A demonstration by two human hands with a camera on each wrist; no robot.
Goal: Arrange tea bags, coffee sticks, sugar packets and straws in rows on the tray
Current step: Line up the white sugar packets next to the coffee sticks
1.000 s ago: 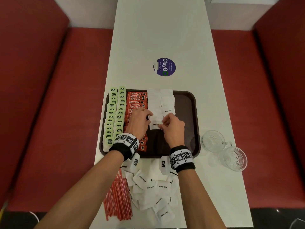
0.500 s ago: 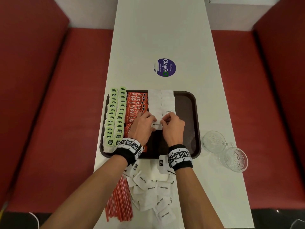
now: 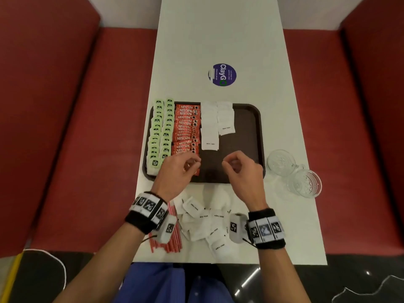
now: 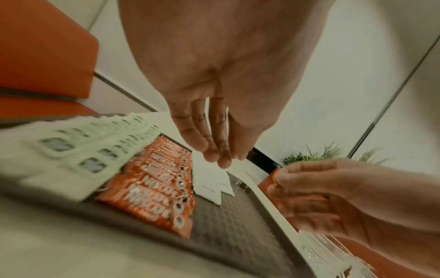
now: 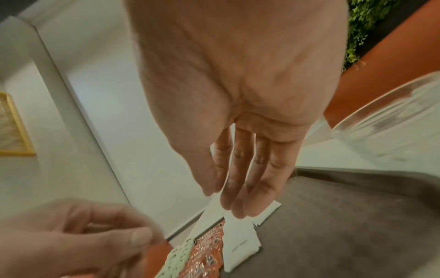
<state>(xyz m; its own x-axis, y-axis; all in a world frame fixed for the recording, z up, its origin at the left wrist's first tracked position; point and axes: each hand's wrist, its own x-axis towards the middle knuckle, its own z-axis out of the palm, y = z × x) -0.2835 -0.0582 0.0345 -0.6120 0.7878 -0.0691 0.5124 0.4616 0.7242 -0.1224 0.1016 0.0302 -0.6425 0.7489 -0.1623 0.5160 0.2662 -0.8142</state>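
The dark brown tray (image 3: 248, 119) holds two columns of green tea bags (image 3: 161, 132), a column of orange coffee sticks (image 3: 186, 130) and two columns of white sugar packets (image 3: 209, 130). The nearest packet (image 3: 210, 143) of the left sugar column lies flat with nothing touching it. My left hand (image 3: 194, 165) and right hand (image 3: 229, 167) hover over the tray's near part, fingers loosely curled and empty. The left wrist view shows the left fingers (image 4: 219, 158) hanging free above the sugar packets (image 4: 209, 185). Loose sugar packets (image 3: 203, 224) and red straws (image 3: 173, 237) lie on the table (image 3: 218, 29) by my wrists.
Two clear glass cups (image 3: 282, 162) (image 3: 305, 182) stand on the table right of the tray. A round purple sticker (image 3: 222, 74) lies beyond the tray. Red bench seats flank the narrow white table on both sides.
Both hands let go of the sugar packet, which now lies at the near end of the left sugar column. They have drawn back toward the tray's near edge and apart.
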